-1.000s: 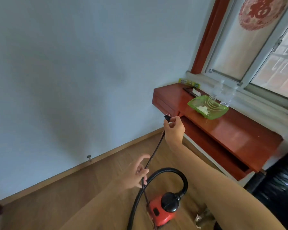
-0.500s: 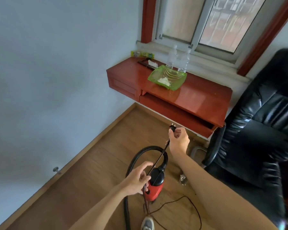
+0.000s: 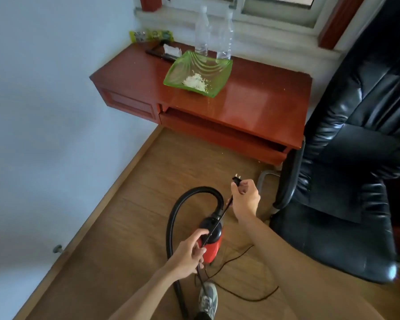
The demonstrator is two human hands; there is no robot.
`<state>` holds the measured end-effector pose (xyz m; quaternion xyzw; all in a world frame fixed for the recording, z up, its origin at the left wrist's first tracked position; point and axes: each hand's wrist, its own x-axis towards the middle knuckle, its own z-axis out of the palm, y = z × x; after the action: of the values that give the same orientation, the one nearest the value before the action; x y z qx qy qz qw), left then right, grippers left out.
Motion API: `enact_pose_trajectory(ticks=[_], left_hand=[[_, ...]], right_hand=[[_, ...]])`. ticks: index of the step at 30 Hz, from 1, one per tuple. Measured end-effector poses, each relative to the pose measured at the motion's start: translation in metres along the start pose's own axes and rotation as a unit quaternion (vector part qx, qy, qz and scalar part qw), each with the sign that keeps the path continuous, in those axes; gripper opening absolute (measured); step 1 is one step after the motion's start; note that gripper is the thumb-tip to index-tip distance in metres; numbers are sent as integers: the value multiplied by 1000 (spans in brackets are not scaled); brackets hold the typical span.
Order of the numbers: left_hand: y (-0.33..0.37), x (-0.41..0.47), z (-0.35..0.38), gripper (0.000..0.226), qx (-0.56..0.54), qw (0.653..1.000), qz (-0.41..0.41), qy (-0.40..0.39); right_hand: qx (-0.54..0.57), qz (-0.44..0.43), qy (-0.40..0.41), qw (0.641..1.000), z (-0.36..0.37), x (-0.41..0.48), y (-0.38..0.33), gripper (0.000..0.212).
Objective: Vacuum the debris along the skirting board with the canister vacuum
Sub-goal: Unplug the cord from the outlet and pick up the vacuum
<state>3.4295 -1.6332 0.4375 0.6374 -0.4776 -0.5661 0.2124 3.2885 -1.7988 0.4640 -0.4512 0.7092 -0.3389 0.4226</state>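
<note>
A small red canister vacuum stands on the wooden floor, its black hose arching up and back down to the bottom edge. My right hand grips the black power plug, prongs pointing up. The black cord runs taut from it down to my left hand, which is closed around it in front of the vacuum. More cord lies looped on the floor. The wooden skirting board runs along the pale wall on the left.
A red wall-mounted desk holds a green glass dish and two clear bottles. A black leather chair fills the right side. A door stopper sticks out of the skirting. My shoe is near the bottom.
The view has swung right and down, from the wall to the floor, desk and chair. Both hands keep hold of the cord, now lower in view over the vacuum.
</note>
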Motion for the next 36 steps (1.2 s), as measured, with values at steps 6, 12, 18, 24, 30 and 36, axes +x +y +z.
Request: enact_pose_trajectory(ticks=[6, 12, 18, 24, 30, 36], left_hand=[[-33, 40, 28, 50, 15, 1000, -10, 12], [-76, 72, 49, 49, 47, 998, -39, 10], [-124, 105, 50, 42, 70, 996, -42, -21], [-175, 147, 33, 46, 111, 988, -36, -97], [-226, 187, 16, 44, 158, 976, -16, -150], [-294, 218, 24, 53, 130, 975, -54, -169]], right_hand=[[-22, 12, -5, 1000, 11, 34, 53, 15], [-20, 54, 3, 998, 34, 51, 102, 15], [-29, 78, 2, 997, 68, 67, 145, 15], [-43, 126, 37, 990, 105, 87, 201, 16], [-47, 167, 64, 983, 159, 98, 250, 13], [-71, 166, 61, 982, 199, 111, 298, 16]])
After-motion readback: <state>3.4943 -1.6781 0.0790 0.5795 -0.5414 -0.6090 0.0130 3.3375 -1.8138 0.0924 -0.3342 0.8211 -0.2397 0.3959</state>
